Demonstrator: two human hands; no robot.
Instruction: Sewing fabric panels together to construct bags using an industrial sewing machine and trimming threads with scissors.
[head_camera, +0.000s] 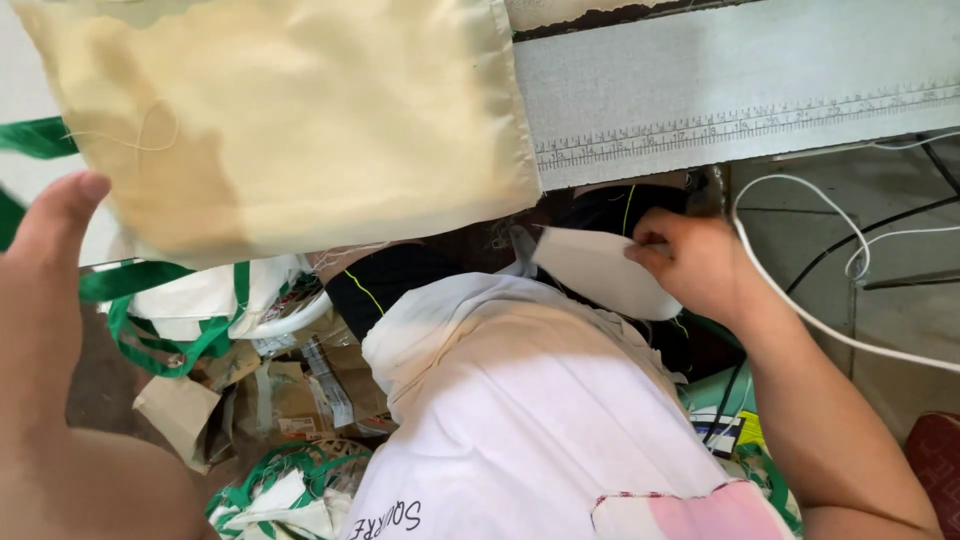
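The left hand (50, 260) hangs open, thumb up, just beside the cream cloth's (290, 120) left edge, apparently not touching. Below the cloth's lower edge, the right hand (700, 262) pinches a white fabric piece (590, 270) above the lap.

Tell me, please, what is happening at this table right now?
A person sits at a grey worktable with a printed ruler strip along its edge. Their right hand pinches a small white fabric piece below the table edge, over their lap. Their left hand is raised, open, beside a cream cloth bag that lies on the table and overhangs it. On the floor lies a heap of white and green bags and paper scraps; a white cable loops on the right.
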